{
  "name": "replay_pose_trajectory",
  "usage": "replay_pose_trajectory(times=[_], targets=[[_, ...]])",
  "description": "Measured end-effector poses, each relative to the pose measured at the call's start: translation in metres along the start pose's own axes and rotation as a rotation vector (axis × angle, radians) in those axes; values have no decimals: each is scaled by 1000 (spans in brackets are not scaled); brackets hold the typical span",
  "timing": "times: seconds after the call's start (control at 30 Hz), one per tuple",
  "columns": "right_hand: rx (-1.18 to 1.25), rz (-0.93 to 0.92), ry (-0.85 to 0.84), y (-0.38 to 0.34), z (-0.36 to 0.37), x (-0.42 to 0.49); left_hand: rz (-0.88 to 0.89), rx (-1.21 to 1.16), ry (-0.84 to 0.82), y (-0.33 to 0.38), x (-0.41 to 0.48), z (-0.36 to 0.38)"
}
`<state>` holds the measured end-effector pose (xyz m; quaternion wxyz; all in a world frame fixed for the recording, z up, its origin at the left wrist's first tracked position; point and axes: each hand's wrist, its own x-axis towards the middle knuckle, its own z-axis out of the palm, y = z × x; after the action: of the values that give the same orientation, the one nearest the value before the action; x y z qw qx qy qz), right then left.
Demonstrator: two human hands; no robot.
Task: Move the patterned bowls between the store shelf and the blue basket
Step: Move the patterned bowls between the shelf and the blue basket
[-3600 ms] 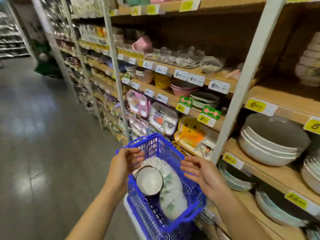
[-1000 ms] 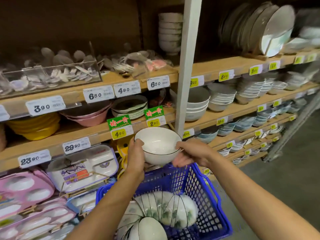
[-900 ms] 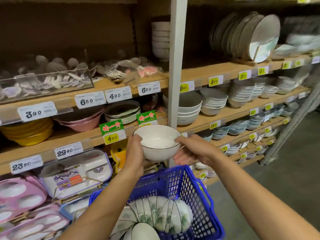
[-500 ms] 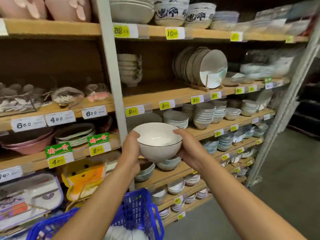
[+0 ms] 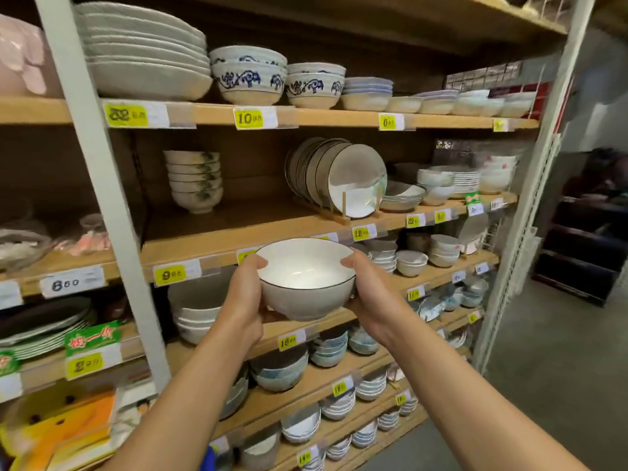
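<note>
My forearms run off the bottom edge, where only a blue sliver of the basket (image 5: 207, 459) shows. My left hand (image 5: 243, 300) and right hand (image 5: 370, 300) cup the bowl (image 5: 306, 280) by its sides, fingers hiding its outer wall, before the wooden shelf (image 5: 210, 239); grey floor (image 5: 543, 368) lies to the right.

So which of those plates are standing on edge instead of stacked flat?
The dark-rimmed plates in the wooden rack on the middle shelf; the big white stack above lies flat.
</note>
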<state>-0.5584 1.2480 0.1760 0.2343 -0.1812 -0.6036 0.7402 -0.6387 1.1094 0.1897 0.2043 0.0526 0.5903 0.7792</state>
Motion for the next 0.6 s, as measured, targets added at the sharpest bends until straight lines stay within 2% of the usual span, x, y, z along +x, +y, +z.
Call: replay_pose_trajectory(times=[0.3,0.6], targets=[[2,33,-56,-10,11,91,17,-9,55,23,78,13],[12,14,-156,-16,57,193,128,-45,154,52,156,3]])
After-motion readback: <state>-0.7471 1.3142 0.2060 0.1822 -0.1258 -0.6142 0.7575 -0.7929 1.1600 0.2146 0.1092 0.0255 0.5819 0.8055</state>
